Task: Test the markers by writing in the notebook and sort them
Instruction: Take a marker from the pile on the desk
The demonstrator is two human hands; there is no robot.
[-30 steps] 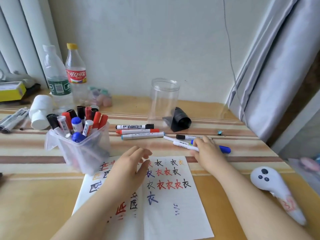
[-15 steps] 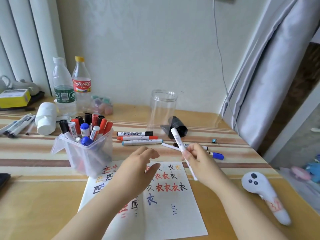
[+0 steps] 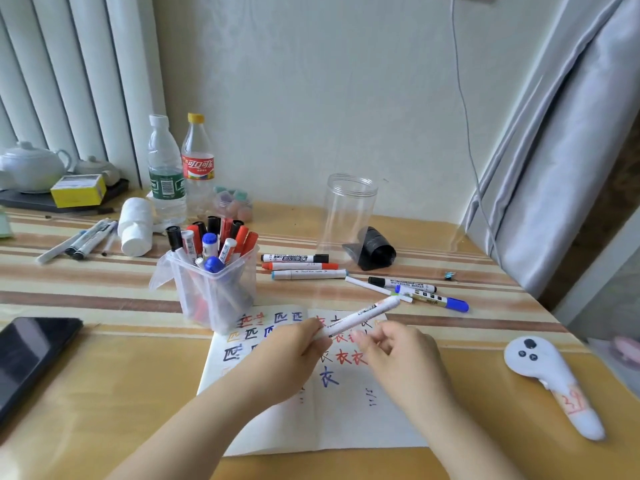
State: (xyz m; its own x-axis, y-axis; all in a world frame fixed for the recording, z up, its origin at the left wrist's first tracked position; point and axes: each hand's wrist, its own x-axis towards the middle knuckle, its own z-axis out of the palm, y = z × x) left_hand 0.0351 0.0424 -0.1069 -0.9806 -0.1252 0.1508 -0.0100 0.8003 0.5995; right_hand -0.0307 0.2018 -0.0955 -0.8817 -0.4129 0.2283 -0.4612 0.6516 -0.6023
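While the left hand [image 3: 298, 344] grips a white marker [image 3: 360, 319] above the notebook [image 3: 346, 410], the right hand [image 3: 398, 351] hangs loosely curled, holding nothing; tested markers lie on the bench [image 3: 104, 393], many more wait in the plastic cup [image 3: 214, 292].

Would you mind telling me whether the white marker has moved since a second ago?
Yes. The white marker left the tabletop pile beside the blue-capped marker and is now above the notebook, gripped by the left hand.
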